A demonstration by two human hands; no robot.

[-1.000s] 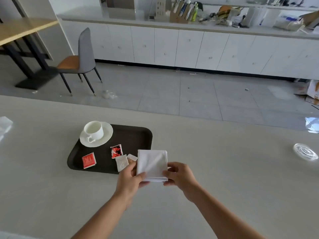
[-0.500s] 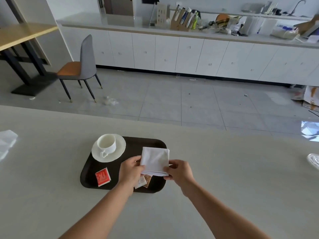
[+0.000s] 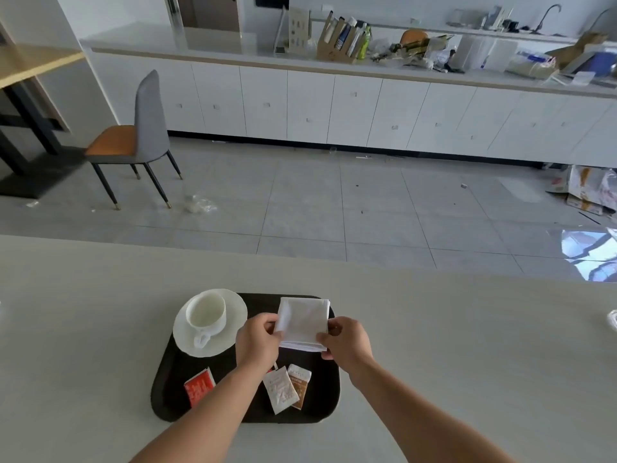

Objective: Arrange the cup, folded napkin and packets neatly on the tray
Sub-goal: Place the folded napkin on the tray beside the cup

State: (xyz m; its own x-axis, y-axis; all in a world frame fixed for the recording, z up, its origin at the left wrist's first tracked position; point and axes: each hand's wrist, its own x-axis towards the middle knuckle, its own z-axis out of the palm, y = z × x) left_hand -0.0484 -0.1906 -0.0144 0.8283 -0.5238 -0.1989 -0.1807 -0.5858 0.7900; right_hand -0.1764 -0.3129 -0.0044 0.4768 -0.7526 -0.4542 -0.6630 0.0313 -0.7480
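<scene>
A dark brown tray [image 3: 167, 372] lies on the pale counter. At its far left a white cup [image 3: 206, 312] stands on a white saucer [image 3: 233, 309]. A folded white napkin [image 3: 303, 320] is over the tray's far right corner. My left hand [image 3: 258, 339] pinches its left edge and my right hand [image 3: 347, 339] pinches its right near corner. A red packet [image 3: 199, 385] lies near the tray's front left. A white packet [image 3: 279, 389] and a brown packet [image 3: 299, 384] overlap at the front middle. Another packet is mostly hidden under my left wrist.
The pale counter [image 3: 467, 345] stretches wide to both sides of the tray. A clear object [image 3: 612, 319] sits at the right edge of the counter. Beyond the counter are a tiled floor, a grey chair [image 3: 140, 135] and white cabinets.
Both hands have carried the napkin from the counter's right of the tray onto the tray's far right corner. The camera has shifted, bringing the tray closer to centre.
</scene>
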